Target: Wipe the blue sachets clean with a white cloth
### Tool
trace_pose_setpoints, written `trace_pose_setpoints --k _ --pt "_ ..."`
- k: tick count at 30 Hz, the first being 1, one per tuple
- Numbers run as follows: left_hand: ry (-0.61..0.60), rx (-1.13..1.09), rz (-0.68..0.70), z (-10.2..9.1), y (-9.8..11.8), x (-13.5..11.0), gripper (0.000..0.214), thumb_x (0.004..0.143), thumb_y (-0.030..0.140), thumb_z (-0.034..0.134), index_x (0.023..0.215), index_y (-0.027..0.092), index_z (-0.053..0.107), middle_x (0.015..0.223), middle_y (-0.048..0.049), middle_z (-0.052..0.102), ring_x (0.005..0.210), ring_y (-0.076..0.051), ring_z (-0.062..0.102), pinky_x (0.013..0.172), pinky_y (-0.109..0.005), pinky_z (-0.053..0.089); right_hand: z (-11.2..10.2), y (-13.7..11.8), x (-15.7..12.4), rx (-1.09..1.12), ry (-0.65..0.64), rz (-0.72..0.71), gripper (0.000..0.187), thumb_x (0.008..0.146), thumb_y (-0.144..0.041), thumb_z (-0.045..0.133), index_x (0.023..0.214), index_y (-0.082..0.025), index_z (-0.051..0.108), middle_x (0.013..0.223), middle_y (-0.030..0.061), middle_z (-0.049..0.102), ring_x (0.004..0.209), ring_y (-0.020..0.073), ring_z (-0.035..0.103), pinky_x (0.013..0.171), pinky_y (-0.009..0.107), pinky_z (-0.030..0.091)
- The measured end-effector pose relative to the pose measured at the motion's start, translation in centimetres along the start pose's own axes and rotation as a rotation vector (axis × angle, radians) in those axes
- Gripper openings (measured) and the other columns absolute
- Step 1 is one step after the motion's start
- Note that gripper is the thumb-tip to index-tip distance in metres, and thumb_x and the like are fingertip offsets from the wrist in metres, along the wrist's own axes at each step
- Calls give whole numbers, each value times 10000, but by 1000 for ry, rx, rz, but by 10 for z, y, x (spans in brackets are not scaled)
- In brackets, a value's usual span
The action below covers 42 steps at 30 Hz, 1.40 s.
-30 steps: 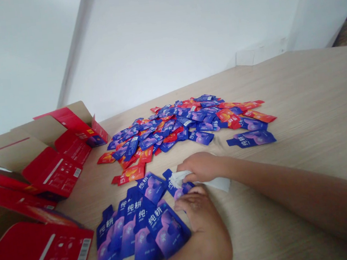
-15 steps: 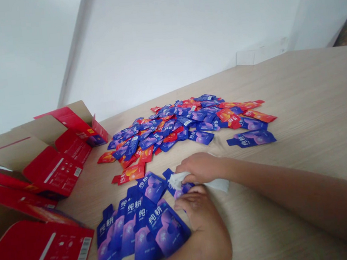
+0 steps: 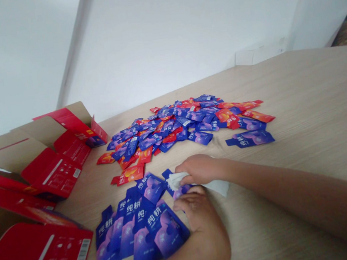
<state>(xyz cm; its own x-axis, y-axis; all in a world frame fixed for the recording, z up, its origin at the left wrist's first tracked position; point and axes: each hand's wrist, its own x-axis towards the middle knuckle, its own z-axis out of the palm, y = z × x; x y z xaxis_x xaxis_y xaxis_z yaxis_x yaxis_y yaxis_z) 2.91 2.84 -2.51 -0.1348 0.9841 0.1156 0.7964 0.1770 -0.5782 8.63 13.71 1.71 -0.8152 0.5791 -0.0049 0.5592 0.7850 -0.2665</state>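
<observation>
My right hand (image 3: 200, 168) is closed round a crumpled white tissue (image 3: 177, 181), which presses on a blue-purple pouch (image 3: 180, 192) lying on the table. Part of the tissue trails out behind that hand to the right. Curled fingers of my left hand (image 3: 198, 210) hold the same pouch by its near end; both hands cover much of it. Left of my hands, several blue-purple pouches (image 3: 168, 230) overlap in a fanned group, printed with white characters and pink-purple fruit.
A heap of blue and red pouches (image 3: 167, 126) lies farther back on the wooden table (image 3: 298, 103). One blue pouch (image 3: 251, 138) sits at its right edge. Open red cartons (image 3: 40, 257) stand along the left side. Behind the table is a white wall (image 3: 181, 33).
The view has shifted very slightly. My right hand with the tissue has barely moved, and my left hand keeps its place on the pouch.
</observation>
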Motion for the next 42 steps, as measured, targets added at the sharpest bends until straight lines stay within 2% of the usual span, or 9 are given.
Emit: trace_pose_setpoints --k 4,8,11,19,23,26,33,37,42 --pt "10 68 -4 1 -2 1 306 771 4 355 935 39 611 824 -249 674 712 -327 644 654 -420 385 -4 8 -1 -58 63 87 361 817 -469 479 1075 -246 597 961 80 675 861 229 605 635 280 377" --pt "13 70 -4 1 -3 2 311 770 7 345 893 41 629 774 -227 680 701 -325 642 625 -396 388 -9 -8 -4 -18 121 2 353 828 -466 465 1086 -257 586 963 65 672 868 221 605 630 275 371" --pt "14 84 -21 2 -2 1 333 763 -2 336 854 3 656 780 -233 676 716 -312 638 644 -397 392 -6 -18 -4 20 48 -52 348 815 -498 468 1025 -259 608 919 52 678 815 214 612 586 265 360" --pt "48 131 9 1 -3 -1 319 769 11 340 912 75 618 791 -232 679 701 -332 638 649 -415 374 -7 13 -1 -56 72 141 345 815 -471 477 1048 -248 600 971 77 673 882 236 604 643 283 380" --pt "36 103 12 1 -2 0 330 773 7 334 912 51 630 786 -219 684 705 -320 644 629 -398 394 -14 -3 -5 13 104 4 328 829 -448 469 1057 -246 590 985 64 672 884 217 598 667 276 376" --pt "22 84 -11 3 0 1 355 775 0 315 895 6 650 793 -225 682 720 -309 644 641 -403 411 -12 -14 -6 41 -2 -104 324 811 -479 479 988 -244 615 924 54 681 817 209 606 604 262 362" --pt "70 132 21 3 -3 0 326 753 -15 324 881 70 612 755 -213 687 681 -310 649 620 -386 387 -8 8 -3 -86 34 77 350 807 -486 469 1018 -244 607 918 81 679 809 232 613 579 276 361" --pt "50 106 21 1 -3 0 324 768 -4 318 887 65 611 770 -223 685 687 -317 648 614 -392 385 -10 -4 -5 -66 74 -1 349 817 -493 451 1018 -251 603 912 75 678 819 234 614 596 283 372" --pt "41 86 31 4 -2 0 330 768 -5 322 903 54 618 770 -225 683 688 -324 647 616 -403 393 -8 -9 -5 -34 -4 -9 346 807 -491 467 1012 -252 608 913 71 682 806 234 619 582 276 377"
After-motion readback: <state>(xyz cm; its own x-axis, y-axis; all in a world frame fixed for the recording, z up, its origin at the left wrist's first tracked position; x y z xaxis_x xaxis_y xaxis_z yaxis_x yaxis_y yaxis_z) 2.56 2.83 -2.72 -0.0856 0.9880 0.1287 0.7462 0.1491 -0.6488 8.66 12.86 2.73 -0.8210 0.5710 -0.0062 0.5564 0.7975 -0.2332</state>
